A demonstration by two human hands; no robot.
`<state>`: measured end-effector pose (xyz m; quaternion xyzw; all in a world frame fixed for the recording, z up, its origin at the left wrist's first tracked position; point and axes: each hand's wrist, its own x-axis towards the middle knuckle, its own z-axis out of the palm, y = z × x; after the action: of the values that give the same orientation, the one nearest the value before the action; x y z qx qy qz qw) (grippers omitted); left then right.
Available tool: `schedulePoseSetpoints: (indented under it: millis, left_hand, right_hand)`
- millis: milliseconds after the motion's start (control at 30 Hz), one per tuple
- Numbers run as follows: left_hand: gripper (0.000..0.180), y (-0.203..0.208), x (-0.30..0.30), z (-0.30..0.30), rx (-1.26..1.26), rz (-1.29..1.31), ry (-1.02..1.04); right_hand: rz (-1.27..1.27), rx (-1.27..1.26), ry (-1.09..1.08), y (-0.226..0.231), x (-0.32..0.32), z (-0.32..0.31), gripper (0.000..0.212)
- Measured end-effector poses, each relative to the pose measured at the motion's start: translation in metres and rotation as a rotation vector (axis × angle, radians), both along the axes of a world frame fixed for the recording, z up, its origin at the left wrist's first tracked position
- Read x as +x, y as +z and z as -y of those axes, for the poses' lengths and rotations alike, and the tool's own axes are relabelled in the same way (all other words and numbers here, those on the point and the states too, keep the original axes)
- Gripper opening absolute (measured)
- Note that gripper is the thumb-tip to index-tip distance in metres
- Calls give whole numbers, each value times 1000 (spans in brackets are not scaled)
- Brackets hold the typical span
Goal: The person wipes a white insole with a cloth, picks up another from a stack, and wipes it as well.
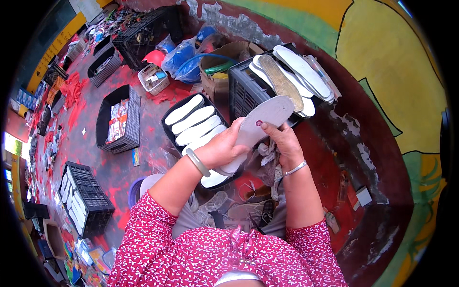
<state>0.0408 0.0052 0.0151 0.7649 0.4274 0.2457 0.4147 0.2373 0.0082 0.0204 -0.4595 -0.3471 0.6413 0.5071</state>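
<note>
A white insole (pixel 276 111) is held up in front of me, its toe end pointing away to the right. My left hand (pixel 224 145) grips it along the left edge, fingers partly hidden. My right hand (pixel 286 147) holds the opposite edge, the thumb lying on the face beside a small round dark red mark (pixel 259 123). Below and left of it, a dark basket (pixel 165 114) carries a row of white insoles (pixel 192 125). Past the right hand, more white insoles (pixel 303 71) and one tan insole (pixel 282 82) lie on a black crate (pixel 241 91).
A patterned grey basket (pixel 135 126) with packets stands on the red-stained floor at left. Another black crate (pixel 95 203) holds white insoles. Blue bags (pixel 184 60) and a cardboard box (pixel 239 50) stand beyond. The painted wall (pixel 382 62) runs along the right.
</note>
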Motion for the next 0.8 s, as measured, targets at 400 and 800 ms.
schedulePoseSetpoints:
  millis: [400,800]
  left_hand:
    - [48,-14,4,-13,-508,342,10]
    - [39,-15,11,-13,-556,569,82]
  right_hand:
    - [-76,143,-210,15,14,4,38]
    - [11,216,-204,17,20,6,39]
